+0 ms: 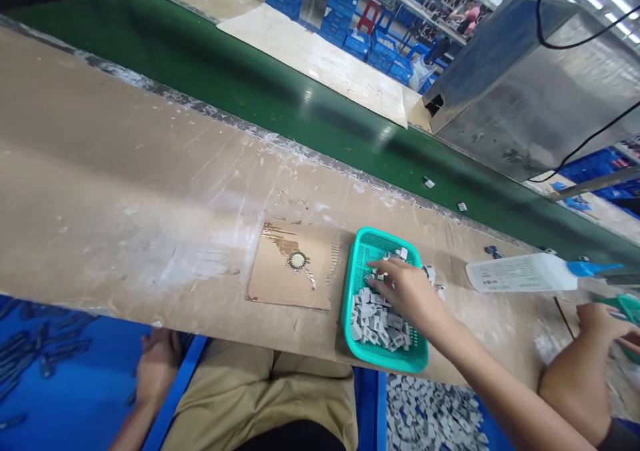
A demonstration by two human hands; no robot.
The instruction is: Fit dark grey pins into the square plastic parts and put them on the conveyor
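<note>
My right hand (407, 290) is over a green plastic basket (353, 324), its thumb and forefinger closed around a small light-grey plastic piece (380, 276). Many similar grey pieces (380, 321) fill the near part of this basket. At lower left, my left hand (159, 364) reaches into a blue bin (95, 384) holding dark elongated parts (45, 348). Its fingers bend down out of sight, so its grip is hidden. Left of the basket lies a cardboard square (270, 281) with brown glue streaks and a small round dark-rimmed, pale-centred object (297, 260) on it.
A white bottle with a blue nozzle (523, 274) lies right of the basket. Another person's hand (600, 324) is by a second green basket (631, 311). Beyond the bench runs a green conveyor belt (320, 114) with small pieces. Below, another bin holds grey pieces (433, 414).
</note>
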